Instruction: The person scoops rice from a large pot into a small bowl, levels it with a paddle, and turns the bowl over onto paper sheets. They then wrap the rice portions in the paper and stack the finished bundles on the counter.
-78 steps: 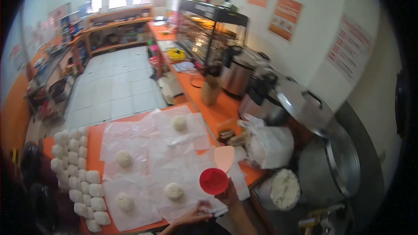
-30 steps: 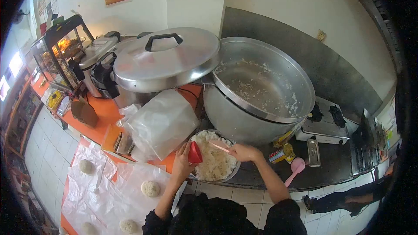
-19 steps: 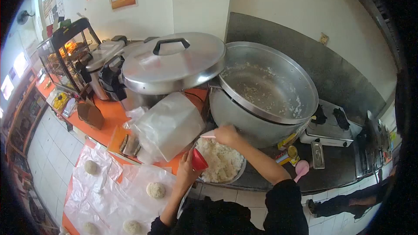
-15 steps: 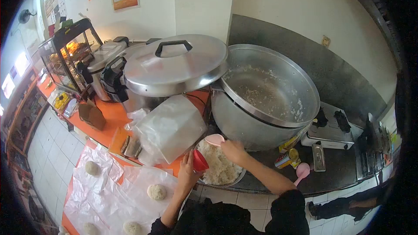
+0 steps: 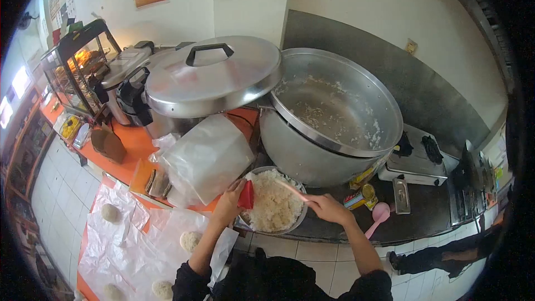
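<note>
The red cup (image 5: 247,195) sits just below the centre of the frame, tilted on its side against the left rim of the metal bowl (image 5: 298,220). The left hand (image 5: 230,203) is closed around it, thumb on top. The bowl holds a mound of cooked rice (image 5: 273,205) and stands on the dark counter (image 5: 423,217).

Change over the last half second: the right hand (image 5: 329,209) has moved from the upper left edge of the bowl, beside the cup, to the bowl's right side. It is clenched on the handle of the pink rice paddle (image 5: 291,189), which now lies diagonally across the rice with its blade end toward the middle of the mound. The cup has stayed at the left rim, its mouth turned toward the rice.

Judgement: the paddle is set to draw or push rice across the bowl toward the cup. Whether the cup already holds rice cannot be told from this view.

Surroundings, outward from the bowl:
- Directly above it, a large steel pot (image 5: 334,117), tilted, with rice residue on its inner wall.
- Left of the pot, a domed steel lid (image 5: 212,75) resting on a cooker.
- Left of the bowl, a clear plastic bag (image 5: 206,159) on the orange counter (image 5: 120,161).
- Lower left of the frame, plastic sheets (image 5: 128,239) carrying several rice balls (image 5: 190,240).
- Right of the bowl, a small tin (image 5: 365,194) and a second pink spoon (image 5: 380,213) on the dark counter.
</note>
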`<action>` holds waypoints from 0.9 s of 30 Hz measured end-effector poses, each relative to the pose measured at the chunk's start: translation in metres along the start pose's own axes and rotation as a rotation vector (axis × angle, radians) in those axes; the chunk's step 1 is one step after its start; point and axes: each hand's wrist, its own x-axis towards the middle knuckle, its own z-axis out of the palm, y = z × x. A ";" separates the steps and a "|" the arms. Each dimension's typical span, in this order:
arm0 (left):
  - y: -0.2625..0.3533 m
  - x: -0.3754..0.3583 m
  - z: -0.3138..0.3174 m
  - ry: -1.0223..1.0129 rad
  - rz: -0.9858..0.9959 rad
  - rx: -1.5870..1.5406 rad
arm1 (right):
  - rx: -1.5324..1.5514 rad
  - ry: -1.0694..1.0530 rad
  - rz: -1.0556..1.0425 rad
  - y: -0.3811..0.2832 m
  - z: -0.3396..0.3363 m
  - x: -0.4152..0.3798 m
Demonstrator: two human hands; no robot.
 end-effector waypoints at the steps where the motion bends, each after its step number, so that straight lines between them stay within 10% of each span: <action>1: 0.000 0.000 0.002 0.006 0.019 0.041 | -0.024 -0.001 0.097 0.000 -0.001 -0.006; 7: 0.000 0.006 0.003 -0.001 -0.013 -0.063 | 0.092 0.170 0.140 0.038 0.049 -0.020; 10: 0.003 0.007 -0.001 -0.015 -0.071 -0.135 | 0.905 -0.082 0.676 0.029 0.035 -0.017; 27: 0.006 0.014 0.022 -0.014 -0.042 -0.170 | 1.354 -0.161 0.785 0.029 0.055 0.002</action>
